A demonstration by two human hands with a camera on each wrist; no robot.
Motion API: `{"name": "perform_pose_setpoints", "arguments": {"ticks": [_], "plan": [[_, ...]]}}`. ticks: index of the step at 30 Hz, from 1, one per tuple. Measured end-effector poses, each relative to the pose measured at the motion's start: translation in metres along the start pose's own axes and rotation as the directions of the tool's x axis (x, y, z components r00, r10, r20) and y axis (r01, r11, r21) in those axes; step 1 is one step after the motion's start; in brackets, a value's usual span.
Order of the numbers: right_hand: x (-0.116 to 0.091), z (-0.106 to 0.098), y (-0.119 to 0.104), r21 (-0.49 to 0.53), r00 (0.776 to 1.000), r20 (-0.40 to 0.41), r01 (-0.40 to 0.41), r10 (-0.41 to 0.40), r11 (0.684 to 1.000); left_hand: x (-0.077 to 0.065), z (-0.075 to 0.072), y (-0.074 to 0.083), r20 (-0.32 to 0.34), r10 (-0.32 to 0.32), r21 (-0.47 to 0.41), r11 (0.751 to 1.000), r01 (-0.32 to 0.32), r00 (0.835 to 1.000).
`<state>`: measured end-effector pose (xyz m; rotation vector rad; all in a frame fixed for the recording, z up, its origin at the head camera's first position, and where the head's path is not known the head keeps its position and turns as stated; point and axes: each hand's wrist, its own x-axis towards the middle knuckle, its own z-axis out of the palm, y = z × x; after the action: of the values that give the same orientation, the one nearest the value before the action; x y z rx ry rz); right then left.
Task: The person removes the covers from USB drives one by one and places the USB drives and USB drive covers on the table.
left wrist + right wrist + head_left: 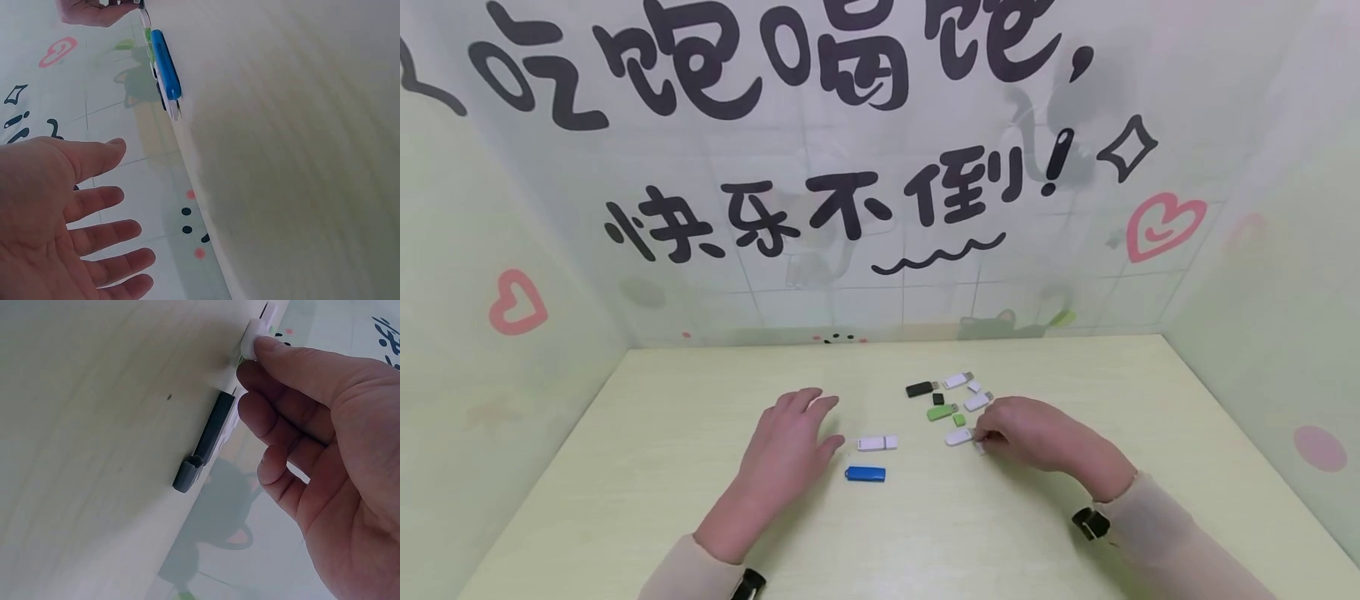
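Note:
My left hand hovers over the table with fingers spread, holding nothing. Near its thumb lie a white capped USB flash drive and a blue USB flash drive. My right hand pinches a small white USB drive cap between thumb and finger, low over the table. Beside those fingertips is a white flash drive, its metal plug partly showing. A black stick with a dark end piece appears below that hand in the right wrist view; in the head view I cannot match it.
Beyond the right hand lie uncapped drives: black, white, green and another white. Loose caps sit beside them, black, white and green. Printed walls enclose the table's back and sides.

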<state>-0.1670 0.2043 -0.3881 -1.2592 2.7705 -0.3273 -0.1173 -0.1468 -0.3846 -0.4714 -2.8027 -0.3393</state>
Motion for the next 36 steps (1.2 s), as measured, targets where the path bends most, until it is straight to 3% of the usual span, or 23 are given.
{"name": "perform_pose_setpoints", "arguments": {"ticks": [15,22,36], "plan": [[-0.004,-0.004,-0.001,0.004,0.999,0.015,-0.031,0.031,1.0,-0.002,-0.002,-0.004,-0.008,0.011,0.001,1.0,-0.011,1.0],[-0.004,-0.007,-0.004,0.01,1.0,-0.019,-0.019,0.02,1.0,0.001,-0.001,-0.001,-0.016,0.033,-0.002,0.999,-0.033,0.999],[-0.002,-0.011,-0.019,-0.003,0.994,-0.112,0.008,-0.008,1.0,0.02,0.005,0.019,0.16,0.038,-0.04,0.999,-0.032,0.986]]}}
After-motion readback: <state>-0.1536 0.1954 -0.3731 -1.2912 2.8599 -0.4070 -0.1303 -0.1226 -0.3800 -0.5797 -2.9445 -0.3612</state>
